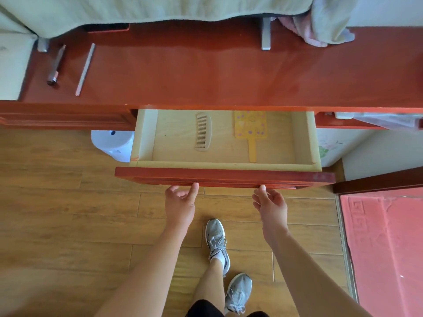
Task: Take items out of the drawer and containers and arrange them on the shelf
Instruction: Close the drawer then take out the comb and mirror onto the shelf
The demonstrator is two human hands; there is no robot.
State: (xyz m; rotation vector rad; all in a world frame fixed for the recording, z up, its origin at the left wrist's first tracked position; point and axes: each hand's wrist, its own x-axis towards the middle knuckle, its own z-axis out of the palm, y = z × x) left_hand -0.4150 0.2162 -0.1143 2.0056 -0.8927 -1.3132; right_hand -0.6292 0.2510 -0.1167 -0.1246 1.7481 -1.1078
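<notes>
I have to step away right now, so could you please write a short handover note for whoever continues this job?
Left hand and right hand: both open and empty, fingers at the underside of the drawer front.
The drawer is pulled out; inside lie a comb and a yellow paddle-shaped item, apart.
Done: drawer opened.
Left: lift both out and arrange them; two slim items already lie on the red top.

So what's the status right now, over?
Both hands empty, left hand and right hand at drawer front. Drawer open: comb, yellow paddle inside. Nothing blocking.
</notes>
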